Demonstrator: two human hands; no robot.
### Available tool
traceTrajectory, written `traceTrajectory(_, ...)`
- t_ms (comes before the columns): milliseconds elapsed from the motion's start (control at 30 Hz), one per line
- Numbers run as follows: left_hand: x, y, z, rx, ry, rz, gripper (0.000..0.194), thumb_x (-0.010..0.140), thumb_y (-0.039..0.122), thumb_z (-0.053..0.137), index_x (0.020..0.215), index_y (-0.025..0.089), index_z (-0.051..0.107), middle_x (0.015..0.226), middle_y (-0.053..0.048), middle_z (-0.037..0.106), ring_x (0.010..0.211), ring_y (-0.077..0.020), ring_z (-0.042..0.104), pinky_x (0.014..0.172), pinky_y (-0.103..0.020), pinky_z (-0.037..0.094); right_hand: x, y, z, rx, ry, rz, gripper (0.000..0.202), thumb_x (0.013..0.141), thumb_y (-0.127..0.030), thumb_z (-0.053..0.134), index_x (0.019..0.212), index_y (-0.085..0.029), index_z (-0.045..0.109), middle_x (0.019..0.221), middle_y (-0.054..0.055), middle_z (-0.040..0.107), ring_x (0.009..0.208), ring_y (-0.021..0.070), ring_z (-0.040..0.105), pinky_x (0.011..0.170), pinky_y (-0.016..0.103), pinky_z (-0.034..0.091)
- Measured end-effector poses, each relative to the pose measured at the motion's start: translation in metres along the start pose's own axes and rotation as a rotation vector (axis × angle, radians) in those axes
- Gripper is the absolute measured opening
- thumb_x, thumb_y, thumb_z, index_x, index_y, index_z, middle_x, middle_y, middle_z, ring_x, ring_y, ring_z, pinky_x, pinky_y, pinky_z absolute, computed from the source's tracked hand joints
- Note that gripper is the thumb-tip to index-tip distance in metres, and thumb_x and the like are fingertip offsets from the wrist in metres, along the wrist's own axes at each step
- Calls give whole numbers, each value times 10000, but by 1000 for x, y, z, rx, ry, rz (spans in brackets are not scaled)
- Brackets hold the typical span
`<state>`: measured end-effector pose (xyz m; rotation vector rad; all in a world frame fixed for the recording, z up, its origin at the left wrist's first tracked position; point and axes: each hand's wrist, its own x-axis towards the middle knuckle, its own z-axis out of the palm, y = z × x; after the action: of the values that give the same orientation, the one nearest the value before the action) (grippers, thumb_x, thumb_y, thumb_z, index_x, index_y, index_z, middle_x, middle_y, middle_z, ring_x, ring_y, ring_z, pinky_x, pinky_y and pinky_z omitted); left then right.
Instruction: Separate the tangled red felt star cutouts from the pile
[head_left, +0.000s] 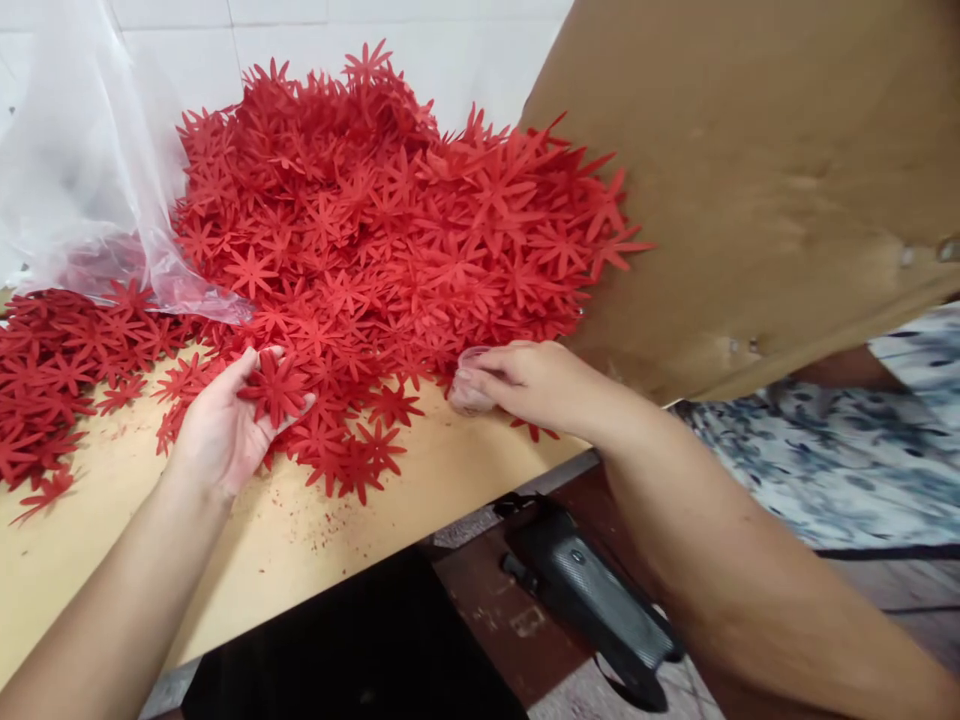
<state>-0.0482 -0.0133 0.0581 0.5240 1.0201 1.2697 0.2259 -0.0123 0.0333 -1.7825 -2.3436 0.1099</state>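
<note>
A large heap of red flower-shaped pieces (375, 220) lies on the pale wooden table (300, 540) against the wall. My left hand (232, 420), palm up at the heap's front left, holds a red flower piece (277, 388) with its fingers curled beneath it. At the front right of the heap, my right hand (525, 378) has its fingers closed on a small clear plastic cup (471, 388) near the table edge. What the cup contains is hard to make out.
Clear plastic bag (90, 170) at the left, above a second pile of red pieces (52, 370). A large brown board (735, 200) leans at the right. Below the table edge are a black bag (600, 590) and patterned cloth (810, 470).
</note>
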Motion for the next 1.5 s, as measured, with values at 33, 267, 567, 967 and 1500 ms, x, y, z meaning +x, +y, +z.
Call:
traceTrajectory(33, 0, -1, 1, 6, -4, 3, 206, 869, 194, 450, 850, 96, 630, 796, -71, 689, 682, -140, 657, 684, -318, 600, 2, -2, 1, -32, -40, 12, 414, 913, -397, 347, 721, -213, 664, 799, 41, 707, 742, 178, 632, 679, 304, 390)
traceTrajectory(267, 6, -1, 1, -22, -6, 19, 161, 831, 144, 446, 815, 111, 604, 744, -43, 658, 674, -135, 637, 686, -317, 594, 0, -1, -9, -14, -7, -36, 375, 908, -365, 377, 752, -207, 678, 809, 60, 698, 795, 191, 620, 728, 316, 414)
traceTrajectory(567, 6, -8, 23, -162, -67, -15, 457, 916, 457, 266, 812, 166, 603, 679, -66, 649, 799, -196, 663, 756, -329, 558, 14, -130, 39, 292, 386, -480, 615, 939, -480, 317, 1283, -3, 499, 1354, 200, 505, 1299, 249, 430, 1105, 403, 337)
traceTrajectory(967, 17, -7, -6, -224, -42, 25, 306, 880, 337, 400, 746, 150, 602, 591, -11, 610, 632, -129, 620, 767, -280, 525, 24, -153, 65, 559, 569, -482, 516, 897, -386, 449, 1328, -103, 441, 1409, 170, 445, 1362, 227, 350, 1145, 447, 286)
traceTrajectory(1500, 45, -18, -43, 119, -64, 251, 346, 604, 144, 766, 885, 176, 567, 782, 33, 637, 655, -76, 596, 590, -202, 476, 109, -148, 69, 1241, 282, -99, 75, 718, -111, 553, 725, -184, 536, 655, -20, 583, 564, 102, 545, 590, 262, 472)
